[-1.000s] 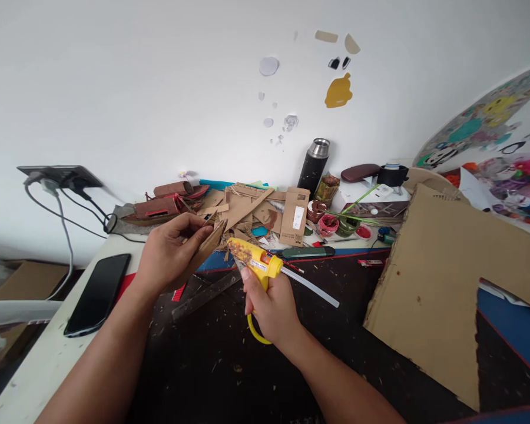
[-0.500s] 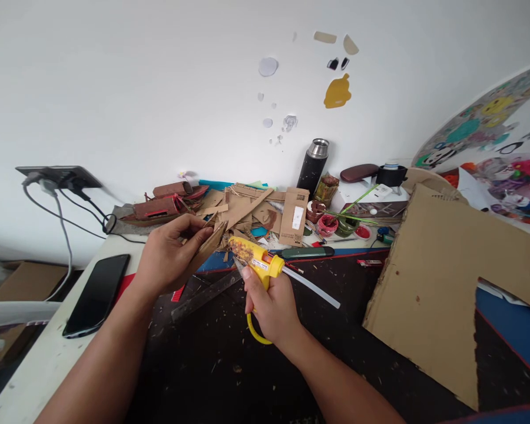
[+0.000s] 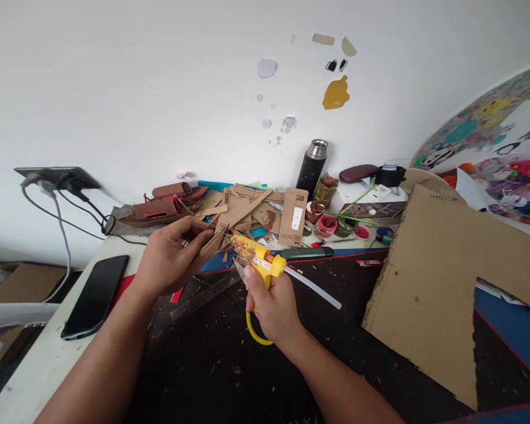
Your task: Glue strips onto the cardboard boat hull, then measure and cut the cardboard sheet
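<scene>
My left hand (image 3: 172,253) pinches a small folded cardboard piece (image 3: 209,247) between thumb and fingers. My right hand (image 3: 271,303) is wrapped round a yellow glue gun (image 3: 258,256), and a clear glue stick (image 3: 315,288) sticks out of its back. The gun's nozzle points left, close to the right end of the cardboard piece; whether they touch is unclear. A pointed metal blade (image 3: 239,271) shows just below the gun, beside my right thumb. Behind both hands lies a heap of cardboard scraps (image 3: 242,206).
A phone (image 3: 96,297) lies at the left, near a power strip (image 3: 57,176). Brown model boats (image 3: 161,209) stand behind. A black flask (image 3: 312,168), paint jars (image 3: 327,225) and a green cutter (image 3: 307,252) are at the back. A large cardboard sheet (image 3: 428,288) covers the right; a ruler (image 3: 207,297) lies below my hands.
The cardboard piece in my left hand has turned slightly, showing more of its ridged face. The glue gun is almost where it was, and the whole view has shifted very slightly.
</scene>
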Available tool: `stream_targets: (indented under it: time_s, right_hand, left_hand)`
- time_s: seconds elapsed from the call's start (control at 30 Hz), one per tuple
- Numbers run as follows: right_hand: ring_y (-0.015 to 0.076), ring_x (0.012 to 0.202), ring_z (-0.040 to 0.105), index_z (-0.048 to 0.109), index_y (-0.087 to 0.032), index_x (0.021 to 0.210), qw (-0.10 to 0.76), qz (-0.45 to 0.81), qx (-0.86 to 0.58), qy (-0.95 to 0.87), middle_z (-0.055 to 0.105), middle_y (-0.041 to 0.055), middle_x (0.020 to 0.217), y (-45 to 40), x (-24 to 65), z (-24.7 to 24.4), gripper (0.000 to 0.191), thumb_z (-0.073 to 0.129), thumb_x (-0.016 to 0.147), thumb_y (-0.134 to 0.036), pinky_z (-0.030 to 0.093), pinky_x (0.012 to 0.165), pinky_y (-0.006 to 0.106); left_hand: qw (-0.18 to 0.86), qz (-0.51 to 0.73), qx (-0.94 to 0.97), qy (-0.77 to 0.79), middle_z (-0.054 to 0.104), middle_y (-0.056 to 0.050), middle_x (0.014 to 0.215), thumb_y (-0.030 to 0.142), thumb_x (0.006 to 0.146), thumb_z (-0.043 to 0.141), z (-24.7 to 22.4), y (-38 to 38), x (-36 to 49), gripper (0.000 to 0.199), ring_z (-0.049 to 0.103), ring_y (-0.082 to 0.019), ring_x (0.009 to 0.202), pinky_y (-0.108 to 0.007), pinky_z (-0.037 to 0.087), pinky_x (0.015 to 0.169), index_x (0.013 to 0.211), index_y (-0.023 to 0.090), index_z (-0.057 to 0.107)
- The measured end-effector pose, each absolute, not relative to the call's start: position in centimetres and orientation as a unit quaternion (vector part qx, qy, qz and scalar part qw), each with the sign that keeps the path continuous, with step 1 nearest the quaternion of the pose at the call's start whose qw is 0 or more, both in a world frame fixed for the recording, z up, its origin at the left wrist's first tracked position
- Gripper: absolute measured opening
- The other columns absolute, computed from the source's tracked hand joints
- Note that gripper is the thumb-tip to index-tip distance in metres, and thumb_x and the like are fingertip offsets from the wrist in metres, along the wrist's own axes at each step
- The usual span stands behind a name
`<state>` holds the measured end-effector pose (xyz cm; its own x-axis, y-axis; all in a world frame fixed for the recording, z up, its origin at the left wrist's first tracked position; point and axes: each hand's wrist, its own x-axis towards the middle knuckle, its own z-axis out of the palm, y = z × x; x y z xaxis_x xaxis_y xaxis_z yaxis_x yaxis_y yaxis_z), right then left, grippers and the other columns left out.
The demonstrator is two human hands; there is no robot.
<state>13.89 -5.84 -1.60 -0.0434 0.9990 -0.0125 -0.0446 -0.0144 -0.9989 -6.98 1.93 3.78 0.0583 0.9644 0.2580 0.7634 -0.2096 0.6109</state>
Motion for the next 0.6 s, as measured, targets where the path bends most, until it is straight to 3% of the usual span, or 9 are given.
stream_targets:
  time_s: [0.3,0.47,0.6]
  right_hand:
    - [0.0101,0.04,0.042,0.054,-0.022,0.054,0.509,0.568,-0.476,-0.439,0.046,-0.0027,0.042,-5.6,13.8,-1.7,0.069,0.058,0.098,-0.075,0.034,0.042,0.024]
    - [0.0095,0.037,0.039,0.062,-0.02,0.071,0.516,0.597,-0.474,-0.391,0.051,-0.0042,0.042,-5.2,14.0,-1.2,0.065,0.063,0.09,-0.083,0.031,0.038,0.022]
    - [0.01,0.038,0.04,0.067,-0.019,0.082,0.485,0.606,-0.46,-0.431,0.055,-0.0036,0.046,-5.4,14.2,-1.3,0.062,0.06,0.094,-0.079,0.032,0.04,0.023]
  left_hand:
    - [0.175,0.304,0.709,0.612,0.082,0.0,0.093,0.049,0.094,0.064,4.2,1.8,-6.7,0.027,0.073,-0.021,0.081,-0.029,0.05,0.068,0.096,0.026,0.078]
    - [0.176,0.314,0.706,0.609,0.081,-0.002,0.092,0.05,0.092,0.064,4.3,1.9,-7.1,0.028,0.072,-0.022,0.081,-0.031,0.05,0.07,0.093,0.025,0.078]
    - [0.169,0.365,0.673,0.621,0.079,-0.003,0.09,0.049,0.091,0.068,4.4,2.2,-8.3,0.027,0.069,-0.022,0.078,-0.033,0.05,0.07,0.093,0.024,0.076]
